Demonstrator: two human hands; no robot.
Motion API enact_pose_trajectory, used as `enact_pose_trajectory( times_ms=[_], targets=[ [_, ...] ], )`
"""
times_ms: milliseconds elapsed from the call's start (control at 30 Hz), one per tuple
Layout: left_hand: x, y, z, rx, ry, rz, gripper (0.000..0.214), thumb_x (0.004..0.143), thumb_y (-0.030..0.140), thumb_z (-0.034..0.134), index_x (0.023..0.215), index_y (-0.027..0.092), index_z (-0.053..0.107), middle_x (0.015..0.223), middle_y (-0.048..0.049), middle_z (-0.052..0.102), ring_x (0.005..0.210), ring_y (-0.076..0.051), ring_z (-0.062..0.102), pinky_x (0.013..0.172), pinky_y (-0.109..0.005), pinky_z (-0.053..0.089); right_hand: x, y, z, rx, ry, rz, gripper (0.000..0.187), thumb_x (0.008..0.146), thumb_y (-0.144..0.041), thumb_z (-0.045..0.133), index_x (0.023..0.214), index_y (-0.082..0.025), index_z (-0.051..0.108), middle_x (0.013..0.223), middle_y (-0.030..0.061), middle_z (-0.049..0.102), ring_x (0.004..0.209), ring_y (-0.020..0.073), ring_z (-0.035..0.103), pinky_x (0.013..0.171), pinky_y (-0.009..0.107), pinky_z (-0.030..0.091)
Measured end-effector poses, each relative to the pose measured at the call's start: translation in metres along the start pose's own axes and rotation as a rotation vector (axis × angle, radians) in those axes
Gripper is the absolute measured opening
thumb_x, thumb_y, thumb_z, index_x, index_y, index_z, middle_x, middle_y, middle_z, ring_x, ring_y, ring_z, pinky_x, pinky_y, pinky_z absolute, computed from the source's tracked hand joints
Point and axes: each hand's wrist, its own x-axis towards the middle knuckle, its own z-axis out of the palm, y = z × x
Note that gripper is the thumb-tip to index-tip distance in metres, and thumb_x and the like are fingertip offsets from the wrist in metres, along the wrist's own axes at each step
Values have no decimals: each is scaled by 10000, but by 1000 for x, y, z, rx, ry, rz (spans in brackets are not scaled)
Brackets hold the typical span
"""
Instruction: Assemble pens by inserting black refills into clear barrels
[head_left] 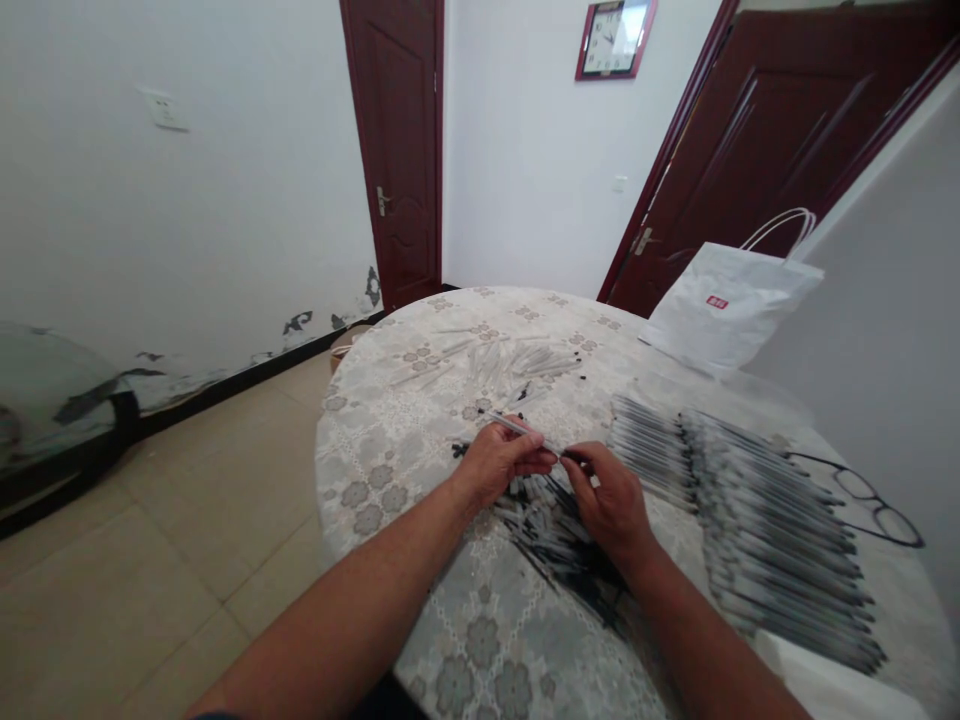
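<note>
Between our two hands we have one slim pale rod [510, 423], above the table, its long axis slanting from the upper left, away from us, down to the right and nearer us. Our left hand [496, 461] pinches its body between thumb and fingers, the far end poking out past them. Our right hand [611, 500] is the one nearer the lower right end, thumb and forefinger pressed together on a dark bit [573, 457]; we cannot tell whether that is a separate piece or the rod's own tip. Below our hands a loose heap [551, 535] of dark and pale sticks lies tangled on the round table's flowered cloth [375, 470]. To the right we see a large row of rods [780, 550] laid side by side, with eyeglasses [892, 524] at its outer edge and a smaller row [649, 452] just beyond. Past our hands, clear tubes [540, 360] lie scattered, and a white paper bag [739, 310] stands toward the far right rim. Behind are white walls, two dark red doors [405, 150] and a wall clock [609, 42].
</note>
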Motion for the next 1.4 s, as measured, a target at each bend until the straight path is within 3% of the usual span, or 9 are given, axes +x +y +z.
enact_pose_trajectory(
  times_ms=[200,400,500,633,767,1167,1400],
  targets=[
    [0,-3,-1,-20,-36,-15,364,707,350,829,839,138,563,772,-95,734,716,-216,735,722,-363,597,-2,1,-3,-31,-40,-16,167,961,-343,490,955,-228,611,843,40,661,725,188,610,708,305,454],
    [0,-6,1,-52,-78,3,400,666,332,858,852,137,562,790,-88,737,740,-215,734,760,-387,592,-5,-1,-4,47,-132,180,381,1004,-411,387,699,-230,528,599,-15,551,555,153,522,586,280,373],
    [0,-5,2,-53,-63,20,389,671,325,854,861,135,571,826,-101,746,765,-214,734,766,-375,588,-6,-4,-3,129,-134,243,387,1009,-422,367,722,-229,540,585,-17,552,545,156,524,572,279,379],
    [0,-3,1,-42,-37,31,352,699,325,832,848,138,573,830,-98,750,760,-211,736,768,-370,587,-2,-8,-5,111,-77,183,235,978,-400,448,944,-218,592,714,0,618,653,178,567,655,291,420],
    [0,-2,1,-29,-30,20,336,708,320,824,840,144,570,815,-90,751,742,-207,737,759,-365,590,2,-11,-7,86,-91,145,212,973,-360,461,877,-222,589,742,5,607,684,171,558,679,291,425],
    [1,0,0,-29,-4,-1,354,734,360,807,823,152,536,754,-83,741,693,-209,736,725,-370,602,1,-5,-3,59,8,-40,137,947,-272,504,1037,-240,603,988,66,654,890,203,612,747,324,488],
    [0,-3,2,17,-34,28,350,728,359,812,819,144,550,791,-98,749,706,-204,734,755,-371,592,2,-11,-8,-9,-74,18,215,980,-323,418,859,-227,568,771,26,572,726,181,543,700,308,423]
  ],
)
